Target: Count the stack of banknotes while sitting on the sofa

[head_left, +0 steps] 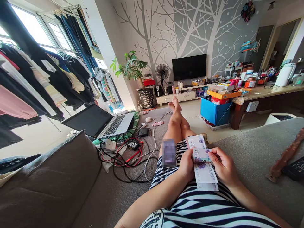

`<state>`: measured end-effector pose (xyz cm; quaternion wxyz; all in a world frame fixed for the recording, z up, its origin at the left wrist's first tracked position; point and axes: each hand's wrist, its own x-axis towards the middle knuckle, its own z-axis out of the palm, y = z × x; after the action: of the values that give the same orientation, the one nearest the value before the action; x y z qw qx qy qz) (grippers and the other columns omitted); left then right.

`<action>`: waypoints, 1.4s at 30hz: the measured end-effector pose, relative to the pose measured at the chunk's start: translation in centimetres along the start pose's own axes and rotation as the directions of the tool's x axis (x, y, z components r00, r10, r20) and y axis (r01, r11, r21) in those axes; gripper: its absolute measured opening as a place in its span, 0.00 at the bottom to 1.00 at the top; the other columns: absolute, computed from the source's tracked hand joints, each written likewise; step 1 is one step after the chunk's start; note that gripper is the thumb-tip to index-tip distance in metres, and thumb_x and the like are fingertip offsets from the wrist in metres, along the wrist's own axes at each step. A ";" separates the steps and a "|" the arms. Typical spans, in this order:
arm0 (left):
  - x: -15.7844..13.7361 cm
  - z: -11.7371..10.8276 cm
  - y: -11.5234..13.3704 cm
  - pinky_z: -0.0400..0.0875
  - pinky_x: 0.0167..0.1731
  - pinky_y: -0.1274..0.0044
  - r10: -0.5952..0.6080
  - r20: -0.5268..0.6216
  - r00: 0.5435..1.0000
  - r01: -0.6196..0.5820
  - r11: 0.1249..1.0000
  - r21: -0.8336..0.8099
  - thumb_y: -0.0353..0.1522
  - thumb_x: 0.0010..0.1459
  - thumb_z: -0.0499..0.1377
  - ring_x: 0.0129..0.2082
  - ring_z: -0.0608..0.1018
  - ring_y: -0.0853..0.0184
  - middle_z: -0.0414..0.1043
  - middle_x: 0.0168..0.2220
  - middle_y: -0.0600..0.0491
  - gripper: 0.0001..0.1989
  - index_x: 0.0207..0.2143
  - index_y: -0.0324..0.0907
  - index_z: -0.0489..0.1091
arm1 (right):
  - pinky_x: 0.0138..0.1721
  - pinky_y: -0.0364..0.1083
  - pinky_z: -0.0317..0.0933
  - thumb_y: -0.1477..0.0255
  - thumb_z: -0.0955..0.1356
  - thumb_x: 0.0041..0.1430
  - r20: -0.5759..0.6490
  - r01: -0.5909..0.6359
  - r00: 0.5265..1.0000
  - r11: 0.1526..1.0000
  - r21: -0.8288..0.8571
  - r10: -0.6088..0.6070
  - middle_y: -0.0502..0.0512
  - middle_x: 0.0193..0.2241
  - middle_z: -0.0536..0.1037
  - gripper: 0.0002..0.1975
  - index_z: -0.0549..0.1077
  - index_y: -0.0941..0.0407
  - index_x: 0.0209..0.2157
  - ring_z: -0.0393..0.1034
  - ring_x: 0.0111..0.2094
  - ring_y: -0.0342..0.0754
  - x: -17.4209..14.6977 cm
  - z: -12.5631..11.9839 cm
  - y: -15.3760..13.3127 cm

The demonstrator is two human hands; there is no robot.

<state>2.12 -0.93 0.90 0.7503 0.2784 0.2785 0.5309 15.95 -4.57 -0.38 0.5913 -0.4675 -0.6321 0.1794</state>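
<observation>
Several banknotes [204,172] are spread over my lap, on striped black and white clothing [197,205]. My left hand [186,163] is closed on the left edge of a banknote marked 5 [200,155]. Its right end is pinched between the thumb and fingers of my right hand [222,165]. More notes lie above and below this one, overlapping, and I cannot tell which of them the fingers also hold. On my left thigh rests a phone [169,153], its screen blurred out.
Left of my legs, a tangle of cables [133,158] and an open laptop [114,125] lie on the grey sofa [123,196]. A remote control [294,167] is at the right edge. Ahead stand a blue box [215,112] and a cluttered table [258,93].
</observation>
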 end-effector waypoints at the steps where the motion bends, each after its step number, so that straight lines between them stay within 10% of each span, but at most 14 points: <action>1: 0.0 0.0 0.0 0.74 0.43 0.69 0.003 -0.005 1.000 -0.003 1.000 -0.006 0.40 0.45 0.71 0.35 0.81 0.57 0.81 0.31 0.47 0.15 0.30 0.38 0.77 | 0.28 0.44 0.62 0.54 0.65 0.69 -0.003 0.004 1.000 1.000 0.001 -0.004 0.50 0.24 0.75 0.19 0.73 0.52 0.31 0.68 0.25 0.48 0.0 0.0 -0.1; 10: -0.1 -0.2 0.4 0.75 0.49 0.65 0.040 -0.086 0.996 -0.043 0.998 -0.035 0.41 0.44 0.72 0.43 0.83 0.51 0.83 0.40 0.42 0.21 0.37 0.36 0.79 | 0.30 0.46 0.66 0.52 0.56 0.74 0.308 0.114 0.944 0.993 0.035 -0.119 0.53 0.26 0.79 0.28 0.76 0.53 0.31 0.72 0.26 0.49 0.6 -1.4 -1.3; 18: 0.4 -0.3 -0.6 0.72 0.55 0.64 0.243 -0.015 0.970 -0.242 0.969 0.059 0.44 0.50 0.71 0.48 0.83 0.50 0.83 0.44 0.41 0.22 0.42 0.37 0.81 | 0.52 0.60 0.68 0.56 0.64 0.67 0.129 0.185 0.983 0.738 -0.649 -0.133 0.72 0.55 0.77 0.29 0.67 0.60 0.63 0.72 0.55 0.66 -0.3 0.8 -0.2; 28: 0.4 -0.2 -1.0 0.69 0.58 0.65 0.250 0.024 0.968 -0.251 0.958 0.142 0.48 0.51 0.70 0.50 0.81 0.50 0.84 0.45 0.43 0.23 0.39 0.38 0.83 | 0.56 0.63 0.63 0.61 0.67 0.65 0.213 0.210 0.975 0.570 -0.794 -0.063 0.81 0.61 0.72 0.39 0.56 0.68 0.69 0.70 0.58 0.70 -1.6 2.6 -0.1; 35: 0.1 0.0 0.2 0.74 0.50 0.64 0.170 -0.107 0.980 -0.157 0.981 0.113 0.42 0.47 0.69 0.44 0.83 0.51 0.84 0.39 0.44 0.18 0.35 0.38 0.82 | 0.55 0.60 0.68 0.58 0.66 0.66 0.213 0.167 0.975 0.836 -0.522 -0.062 0.71 0.57 0.77 0.32 0.65 0.60 0.65 0.74 0.56 0.65 -0.3 0.8 0.0; 42: -0.4 0.7 0.7 0.76 0.43 0.67 0.068 -0.062 0.996 -0.063 0.995 0.076 0.34 0.39 0.71 0.36 0.83 0.55 0.84 0.36 0.44 0.18 0.35 0.37 0.81 | 0.37 0.49 0.70 0.50 0.67 0.63 0.069 -0.167 0.982 0.977 -0.134 0.177 0.57 0.33 0.82 0.20 0.74 0.53 0.39 0.77 0.34 0.54 2.5 -1.3 1.0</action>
<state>2.01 -1.20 1.90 0.7123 0.2976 0.3128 0.5533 17.87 -2.49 0.55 0.5168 -0.5497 -0.6226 0.2078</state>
